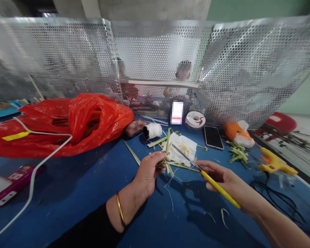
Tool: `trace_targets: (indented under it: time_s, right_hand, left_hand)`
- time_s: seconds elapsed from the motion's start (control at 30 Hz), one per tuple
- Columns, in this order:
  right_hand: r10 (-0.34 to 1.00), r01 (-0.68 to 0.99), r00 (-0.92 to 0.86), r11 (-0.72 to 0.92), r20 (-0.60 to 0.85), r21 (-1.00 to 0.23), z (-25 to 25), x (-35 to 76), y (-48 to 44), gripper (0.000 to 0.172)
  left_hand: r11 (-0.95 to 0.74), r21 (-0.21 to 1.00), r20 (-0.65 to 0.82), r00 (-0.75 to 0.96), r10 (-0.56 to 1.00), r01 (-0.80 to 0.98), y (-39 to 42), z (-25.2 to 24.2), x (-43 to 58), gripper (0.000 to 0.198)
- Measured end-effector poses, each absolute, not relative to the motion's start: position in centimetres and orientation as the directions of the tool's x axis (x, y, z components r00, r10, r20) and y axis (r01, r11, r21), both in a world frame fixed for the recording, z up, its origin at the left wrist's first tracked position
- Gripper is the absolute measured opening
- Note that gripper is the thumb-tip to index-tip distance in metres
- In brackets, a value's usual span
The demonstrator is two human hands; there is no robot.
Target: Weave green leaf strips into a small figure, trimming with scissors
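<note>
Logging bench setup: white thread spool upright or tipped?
Tipped: the white thread spool lies on its side on the blue table, its dark round end facing left.

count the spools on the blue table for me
2: the thread spool lies beside the checkered pouch, and the flat white spool sits near the black phone. More could be hidden behind the red bag.

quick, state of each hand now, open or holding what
Left hand: closed, holding pale green plant strips.
Right hand: closed, holding a yellow-handled slim metal tool.
</note>
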State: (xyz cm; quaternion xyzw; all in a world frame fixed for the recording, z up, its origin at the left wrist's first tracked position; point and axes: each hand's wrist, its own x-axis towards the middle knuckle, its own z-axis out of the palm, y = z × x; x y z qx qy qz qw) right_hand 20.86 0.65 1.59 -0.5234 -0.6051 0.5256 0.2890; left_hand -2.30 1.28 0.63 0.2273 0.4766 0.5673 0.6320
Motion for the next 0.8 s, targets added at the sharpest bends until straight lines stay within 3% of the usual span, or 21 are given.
trace_targets:
  time_s: [0.17, 0.43, 0.8]
  right_hand:
    - [0.927, 0.312, -0.313, -0.103, -0.205, -0.944, 1.0, 19.9, 0.0, 0.081]
    - [0.928, 0.338, -0.356, 0.015, -0.113, -0.941, -0.6, 19.9, -0.3, 0.055]
    - [0.952, 0.41, -0.278, 0.001, -0.124, -0.912, -0.3, 19.1, -0.8, 0.053]
  left_hand:
    - [0.208, 0.814, -0.339, -0.153, 0.928, -0.542, 1.6, 0.5, -2.7, 0.023]
    - [0.225, 0.849, -0.328, -0.142, 0.934, -0.479, 1.5, 0.2, -2.3, 0.018]
    - [0.204, 0.925, -0.236, -0.063, 0.97, -0.321, 1.2, 0.1, -2.0, 0.01]
